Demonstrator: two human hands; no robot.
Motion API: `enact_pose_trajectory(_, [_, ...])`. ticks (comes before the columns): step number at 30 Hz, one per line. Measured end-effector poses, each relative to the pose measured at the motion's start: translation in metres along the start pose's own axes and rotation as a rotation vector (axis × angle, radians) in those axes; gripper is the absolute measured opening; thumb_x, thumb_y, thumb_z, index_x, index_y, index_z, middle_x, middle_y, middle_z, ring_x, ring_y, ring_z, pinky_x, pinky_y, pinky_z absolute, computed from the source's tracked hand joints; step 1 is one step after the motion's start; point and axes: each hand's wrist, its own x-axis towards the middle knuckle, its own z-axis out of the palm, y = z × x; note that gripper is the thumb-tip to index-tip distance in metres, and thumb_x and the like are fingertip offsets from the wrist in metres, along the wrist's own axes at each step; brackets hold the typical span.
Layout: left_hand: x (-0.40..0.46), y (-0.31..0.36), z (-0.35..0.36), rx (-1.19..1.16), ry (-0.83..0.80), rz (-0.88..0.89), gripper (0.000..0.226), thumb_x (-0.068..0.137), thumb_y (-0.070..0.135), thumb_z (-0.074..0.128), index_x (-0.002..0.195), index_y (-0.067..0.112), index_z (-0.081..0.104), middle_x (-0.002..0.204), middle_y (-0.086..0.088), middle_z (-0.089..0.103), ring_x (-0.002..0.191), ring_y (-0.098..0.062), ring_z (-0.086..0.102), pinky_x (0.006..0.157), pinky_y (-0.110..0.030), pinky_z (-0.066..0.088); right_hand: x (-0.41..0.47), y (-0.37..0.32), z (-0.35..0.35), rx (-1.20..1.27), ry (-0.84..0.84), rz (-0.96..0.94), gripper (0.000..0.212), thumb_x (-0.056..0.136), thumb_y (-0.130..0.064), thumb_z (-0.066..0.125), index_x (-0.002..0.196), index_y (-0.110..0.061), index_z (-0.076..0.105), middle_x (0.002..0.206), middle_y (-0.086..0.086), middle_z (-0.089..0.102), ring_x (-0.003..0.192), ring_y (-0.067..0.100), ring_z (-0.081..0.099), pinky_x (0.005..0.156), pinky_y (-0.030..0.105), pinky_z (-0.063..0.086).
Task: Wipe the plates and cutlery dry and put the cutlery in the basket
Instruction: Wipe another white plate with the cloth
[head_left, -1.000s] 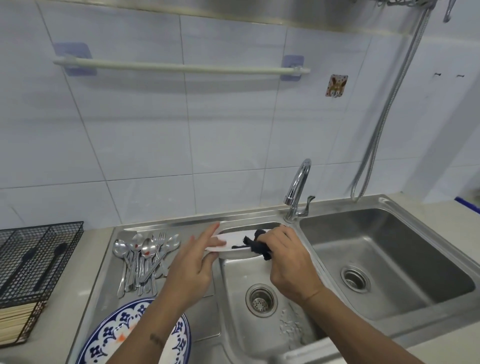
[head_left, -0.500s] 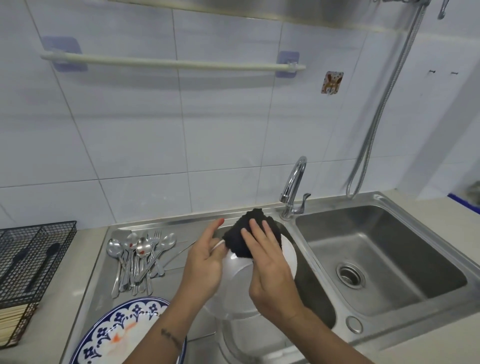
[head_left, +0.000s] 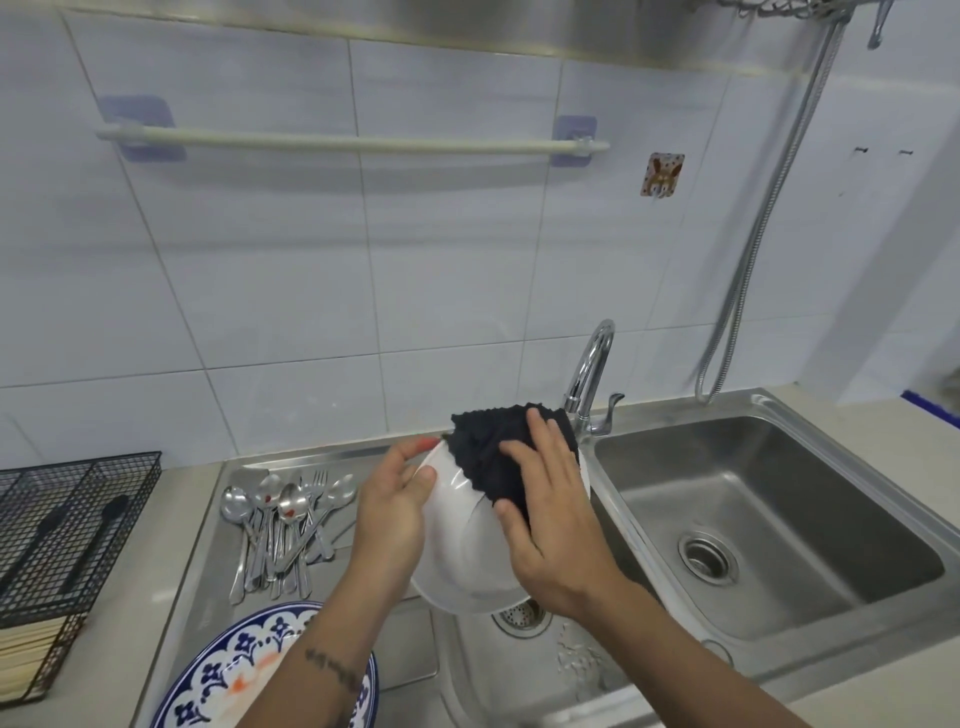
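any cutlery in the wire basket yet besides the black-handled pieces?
No. The spoons and forks lie heaped on the drainboard, outside the wire basket, which shows only dark-handled utensils.

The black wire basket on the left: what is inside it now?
Inside the black wire basket, two dark-handled utensils lie in separate compartments; their working ends are blurred by the mesh. Pale sticks, perhaps chopsticks, fill the lower section. None of the spoons and forks are inside.
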Motion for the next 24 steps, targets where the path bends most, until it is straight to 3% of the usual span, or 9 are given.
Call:
enact_pose_trajectory(4, [0.000,0.002,-0.001,-0.102,-0.004,-0.004,0.029,0.097,-0.004,0.050,0.103,0.019,0.068,0.085,0.002,0.077,0.072,-0.011,0.070,0.063,-0.021,0.054,0.009,0.008,0.004,-0.114,-0.014,0.010,0.068,0.098,-0.029,0.041,0.154,-0.040,0.005,0.163,-0.007,-0.012,0.148,0.016,-0.016,0.120,0.050,0.004])
enact_pose_trajectory(7, [0.003,0.002,-0.008,-0.127,0.091,0.008,0.031,0.097,-0.002,0.052,0.104,0.023,0.067,0.085,0.006,0.076,0.072,-0.008,0.068,0.062,-0.019,0.054,0.007,0.020,0.007,-0.064,0.001,0.081,0.066,0.099,-0.024,0.037,0.153,-0.044,0.005,0.162,-0.013,-0.011,0.148,0.011,-0.015,0.122,0.044,0.005])
enact_pose_trajectory(10, [0.006,-0.001,-0.013,-0.144,0.117,-0.012,0.036,0.097,-0.002,0.051,0.110,0.028,0.066,0.094,0.000,0.074,0.073,-0.010,0.067,0.066,-0.026,0.055,0.004,0.029,0.011,0.026,-0.003,0.190,0.065,0.101,-0.016,0.036,0.153,-0.041,0.005,0.160,-0.021,-0.008,0.147,0.005,-0.014,0.122,0.041,0.009])
enact_pose_trajectory(14, [0.005,-0.001,-0.007,-0.183,0.116,-0.044,0.036,0.097,-0.003,0.051,0.113,0.025,0.066,0.097,-0.007,0.073,0.071,-0.016,0.066,0.069,-0.033,0.055,0.016,0.016,0.006,-0.080,0.020,0.020,0.065,0.096,-0.015,0.039,0.155,-0.033,0.017,0.163,-0.011,0.006,0.150,0.015,-0.007,0.122,0.044,0.009])
enact_pose_trajectory(16, [0.004,-0.001,-0.006,-0.265,0.112,-0.097,0.037,0.097,-0.004,0.050,0.113,0.025,0.066,0.091,0.000,0.075,0.072,-0.020,0.065,0.071,-0.036,0.053,0.023,0.018,-0.001,-0.147,0.048,-0.052,0.062,0.094,-0.021,0.041,0.153,-0.030,0.025,0.162,-0.009,0.013,0.150,0.017,0.000,0.120,0.049,0.009])
enact_pose_trajectory(21, [0.007,0.001,-0.003,-0.434,0.164,-0.210,0.037,0.099,-0.001,0.047,0.108,0.028,0.067,0.082,0.007,0.076,0.067,-0.017,0.066,0.061,-0.030,0.055,0.021,0.034,-0.004,-0.041,0.142,0.127,0.062,0.097,-0.027,0.038,0.155,-0.031,0.018,0.162,-0.014,0.009,0.149,0.012,-0.002,0.119,0.052,0.013])
enact_pose_trajectory(24, [0.009,0.004,0.004,-0.515,0.199,-0.251,0.036,0.101,0.000,0.044,0.112,0.026,0.065,0.100,0.000,0.074,0.081,-0.021,0.066,0.074,-0.036,0.054,0.003,0.025,0.006,-0.003,0.223,0.166,0.065,0.096,-0.022,0.039,0.156,-0.027,0.015,0.163,-0.010,0.006,0.150,0.014,-0.005,0.120,0.052,0.009])
